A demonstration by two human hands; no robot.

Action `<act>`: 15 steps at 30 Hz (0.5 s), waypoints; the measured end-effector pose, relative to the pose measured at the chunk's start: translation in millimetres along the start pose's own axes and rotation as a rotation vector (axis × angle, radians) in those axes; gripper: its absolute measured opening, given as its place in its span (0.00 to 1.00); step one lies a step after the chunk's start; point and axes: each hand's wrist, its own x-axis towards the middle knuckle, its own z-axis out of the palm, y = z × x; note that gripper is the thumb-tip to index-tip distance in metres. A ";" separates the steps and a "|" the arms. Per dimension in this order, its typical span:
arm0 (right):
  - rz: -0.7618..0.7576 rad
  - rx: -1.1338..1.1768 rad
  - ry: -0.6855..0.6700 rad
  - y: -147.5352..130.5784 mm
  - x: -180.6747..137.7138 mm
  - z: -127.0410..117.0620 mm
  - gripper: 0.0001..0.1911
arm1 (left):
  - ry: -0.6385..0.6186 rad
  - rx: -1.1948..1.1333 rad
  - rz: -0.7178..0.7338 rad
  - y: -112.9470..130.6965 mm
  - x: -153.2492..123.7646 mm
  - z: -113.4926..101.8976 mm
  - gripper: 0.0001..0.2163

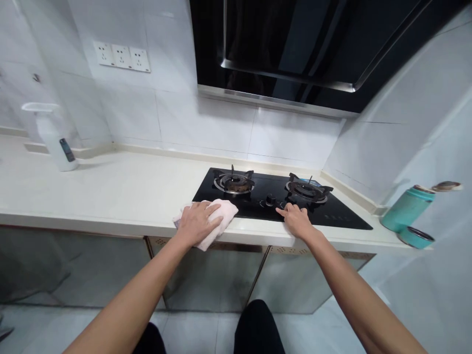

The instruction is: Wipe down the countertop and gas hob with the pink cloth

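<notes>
A folded pale pink cloth [225, 211] lies across the front left corner of the black gas stove [265, 211] and hangs partly over the counter edge. My left hand [199, 221] presses on it from above, with fingers wrapped over the cloth. Farther right, my right hand [296, 220] rests at the stove's front edge, thumb stretched left and apart from the fingers. Just left of those fingertips sits a black control knob [271, 199]. Whether the fingertips touch anything behind them is hidden. Two burners stand behind the hands, a left burner [236, 183] and a right burner [308, 189].
A white spray bottle [55, 140] stands on the pale counter [121, 191] at left. Near the right end are a teal bottle [408, 209] and a low teal container [416, 237]. A black range hood [280, 54] overhangs the stove; wall sockets [121, 56] are at upper left.
</notes>
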 end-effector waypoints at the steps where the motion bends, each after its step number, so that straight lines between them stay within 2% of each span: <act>1: -0.017 0.002 -0.010 3.8 -5.1 0.9 0.30 | 0.006 -0.002 0.000 -0.4 0.0 0.9 0.22; 7: -0.120 0.014 0.054 19.7 -20.4 5.4 0.22 | 0.001 -0.006 -0.005 0.8 -0.8 -0.3 0.23; 12: -0.120 -0.005 0.169 11.9 -22.4 6.6 0.18 | 0.003 -0.026 -0.005 3.0 -1.1 -3.0 0.22; 15: -0.111 0.009 0.250 15.2 -37.0 9.7 0.19 | 0.007 -0.009 0.001 3.0 -1.4 -3.0 0.22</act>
